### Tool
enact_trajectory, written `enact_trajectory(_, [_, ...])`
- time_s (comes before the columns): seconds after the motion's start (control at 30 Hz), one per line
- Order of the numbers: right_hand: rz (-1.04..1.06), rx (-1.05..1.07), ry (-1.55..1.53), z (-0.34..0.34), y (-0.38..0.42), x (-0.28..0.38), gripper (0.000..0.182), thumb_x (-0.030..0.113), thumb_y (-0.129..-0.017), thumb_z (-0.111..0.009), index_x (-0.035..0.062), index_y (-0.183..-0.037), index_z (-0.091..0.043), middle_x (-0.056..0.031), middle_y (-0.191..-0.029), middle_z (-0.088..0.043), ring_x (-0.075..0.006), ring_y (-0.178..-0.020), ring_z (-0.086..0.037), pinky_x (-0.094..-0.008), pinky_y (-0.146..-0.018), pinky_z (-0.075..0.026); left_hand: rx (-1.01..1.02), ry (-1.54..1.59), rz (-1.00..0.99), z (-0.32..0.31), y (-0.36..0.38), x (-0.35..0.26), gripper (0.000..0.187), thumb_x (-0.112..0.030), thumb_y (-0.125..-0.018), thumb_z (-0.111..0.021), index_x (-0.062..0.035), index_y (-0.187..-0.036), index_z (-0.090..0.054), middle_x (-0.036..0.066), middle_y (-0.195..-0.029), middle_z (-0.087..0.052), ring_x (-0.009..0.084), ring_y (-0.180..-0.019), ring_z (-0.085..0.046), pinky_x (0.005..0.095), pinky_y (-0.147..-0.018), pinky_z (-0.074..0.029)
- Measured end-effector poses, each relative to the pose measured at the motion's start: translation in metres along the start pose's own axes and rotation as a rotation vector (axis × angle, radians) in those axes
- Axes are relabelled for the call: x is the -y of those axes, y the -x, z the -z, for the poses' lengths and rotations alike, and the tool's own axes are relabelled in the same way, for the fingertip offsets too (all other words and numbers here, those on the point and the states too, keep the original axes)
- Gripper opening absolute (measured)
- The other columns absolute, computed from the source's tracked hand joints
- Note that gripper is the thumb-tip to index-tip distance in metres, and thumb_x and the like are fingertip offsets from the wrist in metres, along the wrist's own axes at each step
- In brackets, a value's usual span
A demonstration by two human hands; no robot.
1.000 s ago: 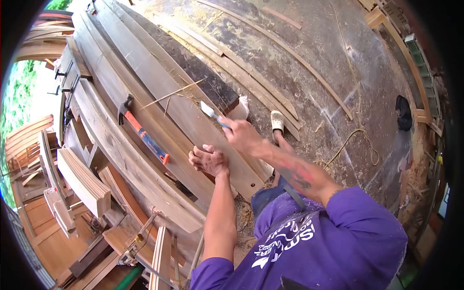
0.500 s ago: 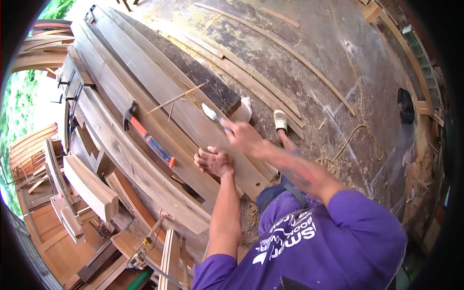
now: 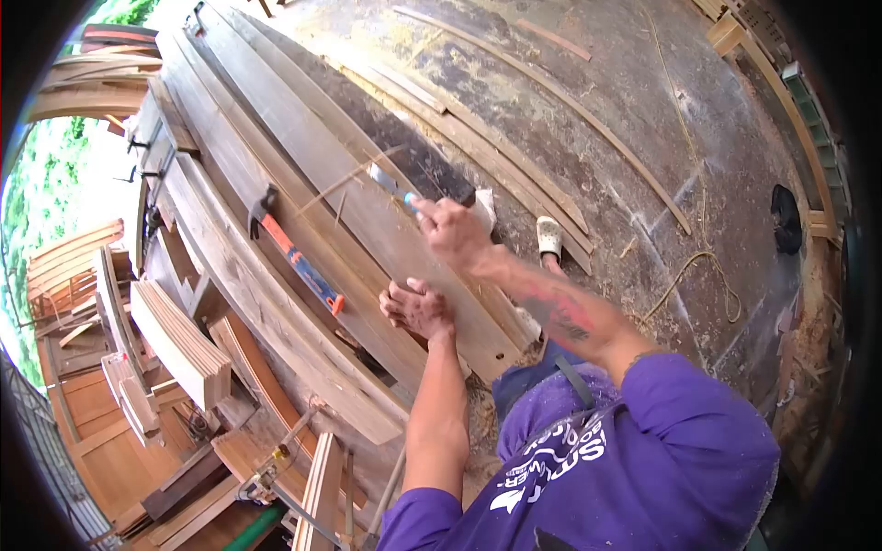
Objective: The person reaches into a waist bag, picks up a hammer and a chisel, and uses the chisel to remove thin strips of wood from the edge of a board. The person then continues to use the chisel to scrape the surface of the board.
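Observation:
My right hand (image 3: 455, 237) is closed round the blue handle of a paintbrush (image 3: 384, 178). Its pale head points up and left, over a long wooden board (image 3: 326, 133). Lower down, my left hand (image 3: 418, 309) lies at that board's left edge, fingers curled over it; the fingertips are partly hidden. Two thin wood strips (image 3: 349, 182) rest across the boards near the brush. To the left of my hands, a hammer (image 3: 292, 255) with an orange and blue handle lies along a neighbouring plank (image 3: 239, 243).
Curved laminated pieces (image 3: 184, 344) and a bar clamp (image 3: 266, 482) stand at lower left. Long offcuts (image 3: 514, 174), sawdust and a coiled rope (image 3: 703, 257) lie on the floor to the right. A foot in a white clog (image 3: 549, 236) is beside the boards.
My right hand and the paintbrush have shifted up and left relative to the boards. My left hand keeps its place on the board edge. The whole view has shifted slightly.

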State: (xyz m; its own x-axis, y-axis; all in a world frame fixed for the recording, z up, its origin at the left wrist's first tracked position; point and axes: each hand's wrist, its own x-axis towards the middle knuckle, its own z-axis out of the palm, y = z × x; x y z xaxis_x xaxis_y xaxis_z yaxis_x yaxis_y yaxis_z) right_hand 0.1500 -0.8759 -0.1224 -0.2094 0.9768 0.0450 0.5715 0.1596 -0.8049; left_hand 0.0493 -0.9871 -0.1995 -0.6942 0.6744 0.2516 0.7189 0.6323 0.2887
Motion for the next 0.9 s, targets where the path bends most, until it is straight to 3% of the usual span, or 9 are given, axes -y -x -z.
enact_trajectory(0.07, [0.084,-0.031,0.013,0.019,0.022,-0.014,0.038,0.021,-0.094,-0.058,0.0079,-0.130,-0.059,-0.0221,-0.098,-0.064,-0.0386,-0.092,-0.065,-0.0469,-0.080,-0.054,0.032,-0.003,0.010,0.005,0.002,-0.002,0.045,-0.031,-0.093,-0.052,-0.0044,-0.129,-0.047,0.022,-0.135,-0.041,0.0394,-0.130,-0.037,0.0550,-0.105,-0.030])
enact_trajectory(0.17, [-0.065,-0.139,-0.236,0.018,0.079,-0.033,0.039,0.019,-0.090,-0.061,0.0012,-0.125,-0.060,-0.0215,-0.102,-0.062,-0.0371,-0.095,-0.063,-0.0438,-0.082,-0.053,0.022,0.016,0.006,0.007,0.001,-0.004,0.046,-0.032,-0.093,-0.052,-0.0042,-0.129,-0.046,0.022,-0.135,-0.041,0.0397,-0.130,-0.037,0.0549,-0.105,-0.030])
enact_trajectory(0.23, [-0.049,-0.059,-0.287,0.016,0.109,-0.038,0.039,0.015,-0.087,-0.063,-0.0027,-0.121,-0.059,-0.0216,-0.103,-0.061,-0.0363,-0.095,-0.062,-0.0416,-0.084,-0.051,0.016,0.028,0.009,0.008,0.001,-0.004,0.046,-0.031,-0.093,-0.052,-0.0041,-0.129,-0.046,0.022,-0.135,-0.041,0.0398,-0.130,-0.037,0.0552,-0.104,-0.030])
enact_trajectory(0.4, [-0.212,0.008,-0.452,0.018,0.174,-0.042,0.039,0.013,-0.087,-0.066,-0.0012,-0.122,-0.059,-0.0221,-0.108,-0.065,-0.0371,-0.096,-0.066,-0.0397,-0.085,-0.053,-0.030,0.003,-0.026,0.007,0.002,-0.002,0.044,-0.033,-0.094,-0.052,-0.0040,-0.127,-0.049,0.020,-0.133,-0.043,0.0382,-0.128,-0.038,0.0534,-0.105,-0.029])
enact_trajectory(0.5, [0.000,-0.155,-0.358,-0.006,0.140,-0.044,0.037,0.013,-0.087,-0.066,-0.0020,-0.120,-0.060,-0.0245,-0.109,-0.067,-0.0392,-0.096,-0.067,-0.0409,-0.083,-0.054,-0.040,-0.007,-0.039,0.006,0.004,0.000,0.043,-0.033,-0.094,-0.051,-0.0034,-0.125,-0.049,0.019,-0.132,-0.043,0.0374,-0.127,-0.038,0.0530,-0.106,-0.028])
enact_trajectory(0.57, [-0.036,-0.120,-0.382,-0.014,0.091,-0.035,0.035,0.013,-0.088,-0.065,-0.0037,-0.119,-0.061,-0.0270,-0.111,-0.066,-0.0407,-0.095,-0.068,-0.0421,-0.082,-0.055,-0.047,0.009,-0.056,0.005,0.003,0.000,0.043,-0.033,-0.094,-0.051,-0.0030,-0.125,-0.049,0.019,-0.133,-0.043,0.0374,-0.128,-0.038,0.0530,-0.106,-0.028])
enact_trajectory(0.63, [0.134,-0.083,-0.239,-0.012,0.082,-0.047,0.038,0.012,-0.087,-0.066,-0.0051,-0.121,-0.061,-0.0265,-0.112,-0.067,-0.0404,-0.097,-0.068,-0.0420,-0.084,-0.056,-0.014,-0.019,-0.052,0.009,0.004,0.004,0.044,-0.033,-0.094,-0.051,-0.0027,-0.126,-0.049,0.019,-0.133,-0.043,0.0375,-0.128,-0.038,0.0525,-0.106,-0.028])
enact_trajectory(0.77, [0.059,-0.038,-0.314,0.014,0.124,-0.057,0.038,0.010,-0.086,-0.067,-0.0064,-0.120,-0.062,-0.0257,-0.115,-0.066,-0.0395,-0.100,-0.068,-0.0409,-0.085,-0.056,0.004,-0.004,-0.020,0.010,0.003,-0.003,0.045,-0.033,-0.094,-0.051,-0.0021,-0.126,-0.048,0.019,-0.133,-0.044,0.0376,-0.129,-0.038,0.0524,-0.106,-0.029])
enact_trajectory(0.9, [-0.074,0.033,-0.370,0.018,0.077,-0.035,0.036,0.013,-0.086,-0.066,-0.0054,-0.117,-0.063,-0.0279,-0.110,-0.066,-0.0397,-0.095,-0.068,-0.0410,-0.080,-0.057,0.001,-0.022,-0.031,0.010,0.003,-0.005,0.045,-0.032,-0.094,-0.050,-0.0023,-0.128,-0.047,0.020,-0.135,-0.043,0.0378,-0.130,-0.037,0.0532,-0.106,-0.029])
